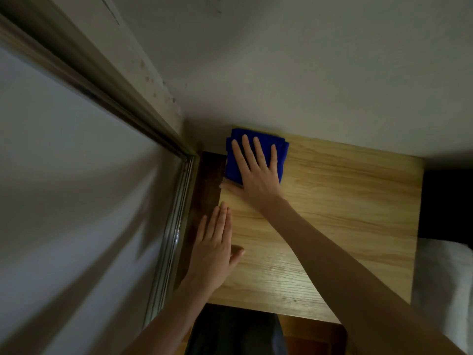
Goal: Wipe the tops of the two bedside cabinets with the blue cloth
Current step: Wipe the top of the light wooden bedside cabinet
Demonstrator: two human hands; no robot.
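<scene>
The right hand (256,172) lies palm down on the blue cloth (233,165), fingers straight and spread apart, pressing the cloth flat against the top of the bedside cabinet (345,201). The cloth is folded into a thick pad; it extends beyond the fingertips to the far edge of the cabinet top and shows on both sides of the hand. The thumb projects past the near edge of the cloth and rests on bare wood. The left hand (212,247) is nearer the person than the right hand and apart from it. It rests palm down on the left edge of the cabinet top, fingers straight and held together, thumb out to the side; it holds nothing. To the left of the left hand runs a dark brown strip (204,180), then a metal frame (169,239). Beyond the right hand's fingertips rises a pale wall (307,73). Well to the right of the right forearm lies white bedding (445,278).
</scene>
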